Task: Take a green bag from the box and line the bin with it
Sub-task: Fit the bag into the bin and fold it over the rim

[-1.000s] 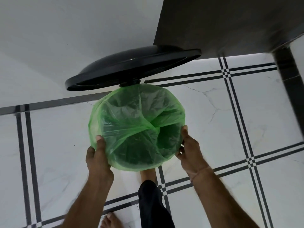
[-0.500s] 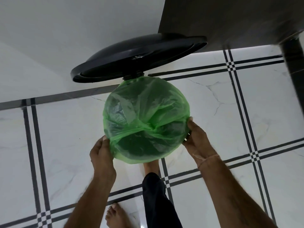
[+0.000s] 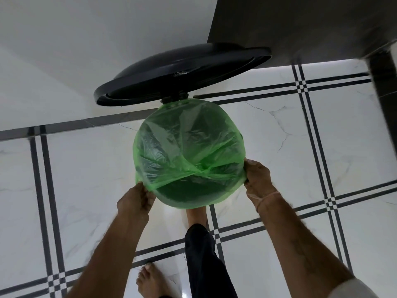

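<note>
A translucent green bag (image 3: 189, 147) is stretched over the mouth of a round black bin and folded down around its rim, hiding most of the bin. Folds of plastic bunch across the opening near its front. The bin's black lid (image 3: 180, 76) stands raised behind the bag. My left hand (image 3: 135, 201) pinches the bag's edge at the front left of the rim. My right hand (image 3: 257, 179) grips the bag's edge at the right side of the rim. The box is not in view.
The bin stands on a white marble floor (image 3: 290, 147) with black double lines, against a white wall (image 3: 64, 50). A dark panel (image 3: 300, 24) rises at the back right. My right foot (image 3: 197, 214) is under the bin's front, my left foot (image 3: 150, 282) behind it.
The view has shifted so the bin sits further right and up. My left hand has slid along the rim toward the front, pulling the bag's edge. My right hand stays on the right side.
</note>
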Tool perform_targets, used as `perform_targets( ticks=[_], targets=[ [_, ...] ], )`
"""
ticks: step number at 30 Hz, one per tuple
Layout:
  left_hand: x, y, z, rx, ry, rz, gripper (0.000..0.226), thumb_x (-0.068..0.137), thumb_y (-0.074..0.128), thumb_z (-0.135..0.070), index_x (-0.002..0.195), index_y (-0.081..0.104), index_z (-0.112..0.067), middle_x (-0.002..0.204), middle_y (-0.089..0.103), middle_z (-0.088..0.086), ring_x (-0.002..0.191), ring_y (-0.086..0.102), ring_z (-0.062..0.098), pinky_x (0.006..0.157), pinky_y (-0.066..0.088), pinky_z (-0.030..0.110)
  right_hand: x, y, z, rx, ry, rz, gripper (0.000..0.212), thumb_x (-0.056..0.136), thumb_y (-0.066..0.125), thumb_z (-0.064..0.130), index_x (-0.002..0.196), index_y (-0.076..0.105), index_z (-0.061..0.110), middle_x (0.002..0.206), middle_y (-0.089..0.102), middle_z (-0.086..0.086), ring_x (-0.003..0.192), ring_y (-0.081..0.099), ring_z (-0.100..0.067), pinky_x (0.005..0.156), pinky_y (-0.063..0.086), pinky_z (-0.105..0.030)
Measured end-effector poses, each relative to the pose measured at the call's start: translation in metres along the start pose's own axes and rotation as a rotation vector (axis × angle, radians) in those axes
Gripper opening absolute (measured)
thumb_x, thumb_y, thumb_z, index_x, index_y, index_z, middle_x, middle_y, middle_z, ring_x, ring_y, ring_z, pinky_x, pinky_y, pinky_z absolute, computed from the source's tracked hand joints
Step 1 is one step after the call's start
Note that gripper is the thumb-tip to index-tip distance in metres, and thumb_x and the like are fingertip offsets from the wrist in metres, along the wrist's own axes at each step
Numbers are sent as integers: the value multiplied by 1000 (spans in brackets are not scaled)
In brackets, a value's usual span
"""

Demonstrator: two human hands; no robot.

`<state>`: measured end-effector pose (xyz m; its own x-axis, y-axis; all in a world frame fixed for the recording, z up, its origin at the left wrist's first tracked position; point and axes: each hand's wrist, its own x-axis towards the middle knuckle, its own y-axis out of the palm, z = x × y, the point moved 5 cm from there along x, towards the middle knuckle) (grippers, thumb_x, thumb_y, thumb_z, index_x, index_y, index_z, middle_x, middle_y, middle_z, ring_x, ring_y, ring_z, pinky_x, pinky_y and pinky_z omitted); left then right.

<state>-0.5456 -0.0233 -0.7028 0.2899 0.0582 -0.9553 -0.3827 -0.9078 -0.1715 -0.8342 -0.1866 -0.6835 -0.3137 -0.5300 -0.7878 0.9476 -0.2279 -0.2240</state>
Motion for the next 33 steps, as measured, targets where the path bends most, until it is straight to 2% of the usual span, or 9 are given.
perform_targets(
  ticks=[4,7,13,18,20,22,25,28,33],
  targets=[
    [-21,3,-2,-84,120,45,16,102,57,-23,105,63,-9,80,69,6,67,65,17,65,59,28,-7,6,12,-39,-27,-21,29,96,48,-9,80,65,8,60,59,-4,44,53,-9,42,47,-15],
    [-44,11,2,-15,199,159,30,102,57,-42,101,68,-14,94,74,4,88,70,18,82,57,36,-19,4,13,28,-29,-74,28,99,61,9,71,61,6,66,57,-7,60,53,-18,50,52,-19],
    [-47,21,-1,-39,125,242,34,104,50,-46,111,68,-18,102,70,5,96,66,20,93,55,40,-40,19,14,57,101,133,26,107,51,37,103,67,16,103,70,-4,92,67,-21,86,57,-44],
    [-40,25,-3,63,184,139,38,106,42,-49,108,66,-19,100,71,2,91,68,19,86,57,40,-30,34,22,217,156,-1,36,111,44,27,87,62,7,84,66,-10,68,65,-21,47,57,-30],
    [-40,23,-4,103,228,111,42,104,41,-56,109,65,-21,107,72,3,97,70,20,82,58,40,-29,30,26,118,21,-51,36,109,46,25,89,59,-2,81,60,-4,67,59,-16,56,52,-27],
    [-41,23,-4,96,283,99,54,100,45,-63,115,65,-15,109,73,4,100,70,22,83,60,42,-42,17,43,-127,-459,-203,20,103,53,18,90,58,4,83,56,0,72,55,-17,67,47,-31],
    [-44,24,-4,65,408,63,54,96,56,-61,102,58,-7,97,66,5,90,63,24,81,54,42,-107,69,42,-444,-1045,244,10,101,58,11,94,64,9,87,64,0,73,60,-11,64,48,-21],
    [-45,29,-2,35,489,50,47,96,58,-59,81,48,-16,79,52,5,74,53,22,68,47,38,-104,138,-2,-722,-782,788,23,104,58,24,114,72,9,110,74,-2,100,70,-9,87,58,-24],
    [-46,32,2,-38,539,52,43,103,52,-48,77,44,-14,59,50,-10,56,48,7,50,42,22,-6,184,-28,-851,-385,800,45,95,66,47,136,66,26,142,65,2,134,56,-17,121,36,-40]
  ],
)
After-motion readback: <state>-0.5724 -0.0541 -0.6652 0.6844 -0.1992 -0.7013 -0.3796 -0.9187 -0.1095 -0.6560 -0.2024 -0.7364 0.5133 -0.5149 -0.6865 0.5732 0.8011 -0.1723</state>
